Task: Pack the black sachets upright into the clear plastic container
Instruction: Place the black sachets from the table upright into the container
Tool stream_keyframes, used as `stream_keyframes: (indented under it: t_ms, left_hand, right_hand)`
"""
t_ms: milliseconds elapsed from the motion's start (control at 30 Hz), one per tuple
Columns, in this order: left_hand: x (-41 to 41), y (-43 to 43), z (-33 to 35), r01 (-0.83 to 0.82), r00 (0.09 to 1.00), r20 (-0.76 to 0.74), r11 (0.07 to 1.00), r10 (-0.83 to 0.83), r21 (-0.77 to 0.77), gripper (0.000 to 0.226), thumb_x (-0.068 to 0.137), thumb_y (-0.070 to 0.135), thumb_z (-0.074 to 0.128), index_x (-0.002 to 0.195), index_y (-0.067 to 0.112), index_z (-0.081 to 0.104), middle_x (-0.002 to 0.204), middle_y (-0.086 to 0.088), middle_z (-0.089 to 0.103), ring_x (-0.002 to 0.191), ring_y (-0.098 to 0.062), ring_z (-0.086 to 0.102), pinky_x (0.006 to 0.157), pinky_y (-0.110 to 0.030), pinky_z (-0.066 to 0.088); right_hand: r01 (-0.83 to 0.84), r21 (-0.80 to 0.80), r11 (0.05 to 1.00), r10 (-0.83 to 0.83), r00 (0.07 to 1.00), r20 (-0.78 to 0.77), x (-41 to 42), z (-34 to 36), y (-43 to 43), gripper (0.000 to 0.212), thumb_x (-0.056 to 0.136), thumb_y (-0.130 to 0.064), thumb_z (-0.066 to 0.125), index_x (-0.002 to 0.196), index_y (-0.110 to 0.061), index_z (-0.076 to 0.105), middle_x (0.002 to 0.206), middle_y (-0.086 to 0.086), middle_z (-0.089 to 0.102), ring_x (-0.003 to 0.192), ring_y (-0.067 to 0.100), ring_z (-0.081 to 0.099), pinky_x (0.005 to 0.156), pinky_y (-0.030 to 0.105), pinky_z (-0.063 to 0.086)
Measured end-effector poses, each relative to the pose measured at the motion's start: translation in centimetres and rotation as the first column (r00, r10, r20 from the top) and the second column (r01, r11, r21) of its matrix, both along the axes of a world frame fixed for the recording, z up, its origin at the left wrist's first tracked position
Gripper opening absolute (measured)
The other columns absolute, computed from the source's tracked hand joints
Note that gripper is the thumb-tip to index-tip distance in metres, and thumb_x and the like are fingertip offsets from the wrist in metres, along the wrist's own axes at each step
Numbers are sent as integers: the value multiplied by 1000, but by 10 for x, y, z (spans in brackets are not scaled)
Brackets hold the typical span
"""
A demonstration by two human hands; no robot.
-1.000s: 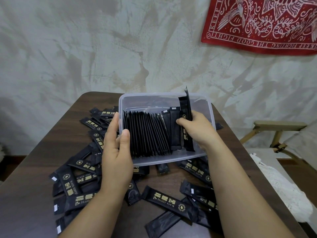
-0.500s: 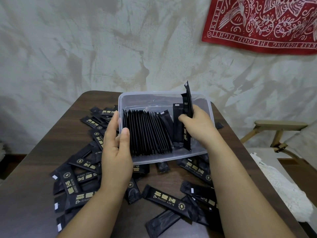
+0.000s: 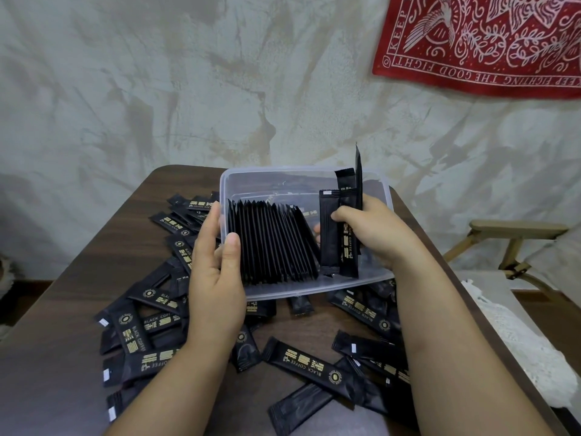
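Lifted a little since a second ago, the bundle [image 3: 341, 234] of sachets in the right hand [image 3: 374, 234] now stands apart from the packed row [image 3: 270, 243], and its thinnest sachet pokes well above the rim of the container [image 3: 298, 171]. The left hand [image 3: 217, 278] has not shifted. It clamps the container's left wall, fingers outside and thumb inside against the first sachet of the row. The right hand is closed round the bundle (three or four sachets; I cannot count them surely), with the thumb across the near face.

The row stands on edge in the left part of the container, its right end leaning a little. The space to its right holds only the bundle. Many loose sachets [image 3: 301, 363] lie flat on the surface [image 3: 63, 309], near and to the left of the container.

To do this step well, I judge the bundle should be squared first, so the tall sachet drops level with the others. It can then be lowered until the bottoms meet the container floor and slid left until it touches the row. The left thumb ought to brace the row so it does not fan over. Letting go too soon risks the new sachets toppling right, where nothing props them.
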State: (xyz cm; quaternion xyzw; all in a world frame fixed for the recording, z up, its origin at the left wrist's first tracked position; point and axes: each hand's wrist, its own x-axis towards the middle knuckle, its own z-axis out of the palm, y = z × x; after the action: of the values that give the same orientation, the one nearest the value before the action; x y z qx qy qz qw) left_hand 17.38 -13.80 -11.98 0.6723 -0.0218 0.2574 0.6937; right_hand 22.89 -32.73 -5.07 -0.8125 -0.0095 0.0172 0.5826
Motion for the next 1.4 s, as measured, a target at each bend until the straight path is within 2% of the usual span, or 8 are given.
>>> stream_keyframes:
  t_ms: [133, 300, 500, 667, 833, 967, 1200, 1400]
  left_hand:
    - [-1, -1, 2, -13, 1000, 2, 1000, 13, 6, 39, 103, 17, 41, 130, 46, 37, 142, 16, 43, 113, 31, 40, 91, 5, 33]
    - [-1, -1, 1, -17, 1000, -10, 1000, 17, 9, 40, 103, 17, 41, 132, 44, 37, 144, 13, 44, 111, 32, 40, 91, 5, 32]
    - [-1, -1, 1, -7, 1000, -8, 1000, 7, 6, 40, 103, 16, 41, 132, 44, 37, 144, 16, 44, 113, 30, 41, 91, 5, 33]
    - [0, -1, 1, -5, 1000, -10, 1000, 5, 5, 40, 103, 18, 41, 135, 43, 37, 144, 17, 43, 112, 32, 39, 90, 6, 31]
    - [1, 0, -1, -5, 1000, -8, 1000, 5, 20, 39, 103, 20, 40, 135, 44, 37, 145, 18, 42, 117, 29, 38, 95, 4, 31]
    - [1, 1, -1, -3, 1000, -5, 1000, 4, 21, 40, 103, 21, 41, 133, 47, 37, 146, 19, 42, 124, 23, 37, 101, 0, 31]
    - [1, 0, -1, -5, 1000, -1, 1000, 5, 22, 40, 103, 20, 41, 134, 46, 37, 144, 23, 41, 123, 25, 36, 98, 3, 29]
    - [1, 1, -2, -8, 1000, -12, 1000, 8, 23, 40, 103, 23, 42, 134, 47, 37, 145, 22, 42, 125, 22, 37, 99, 2, 30]
  right_hand:
    - [54, -176, 983, -46, 998, 52, 1, -4, 1, 17, 88, -18, 52, 103, -12, 58, 101, 21, 68, 93, 26, 65, 92, 54, 47]
    - [105, -179, 978, -98, 994, 50, 1, -9, 4, 15, 90, -17, 53, 100, -7, 57, 99, 19, 63, 83, 22, 55, 73, 32, 43]
    - [116, -95, 989, -118, 993, -16, 2, -10, 5, 24, 90, -15, 53, 110, -4, 56, 116, 22, 61, 109, 35, 57, 97, 48, 44]
    - [153, -144, 978, -142, 986, 87, 3, -11, 4, 4, 91, -17, 54, 87, -16, 54, 86, 5, 57, 79, 20, 52, 65, 30, 40]
    - [175, -222, 959, -147, 980, 136, 5, -14, 4, 14, 91, -18, 57, 101, -8, 57, 98, 11, 62, 86, 23, 56, 69, 31, 42]
    - [178, -256, 950, -149, 980, 129, 6, -17, 6, 25, 89, -18, 59, 109, -2, 57, 109, 20, 63, 101, 34, 59, 88, 44, 47]
    - [185, -311, 932, -126, 971, 201, 8, -23, 6, 18, 83, -18, 70, 98, -15, 60, 91, 3, 66, 86, 20, 62, 73, 32, 50]
    - [137, -337, 931, -82, 982, 171, 10, -23, 6, 16, 87, -23, 66, 98, -12, 67, 95, 12, 70, 89, 26, 66, 82, 40, 53]
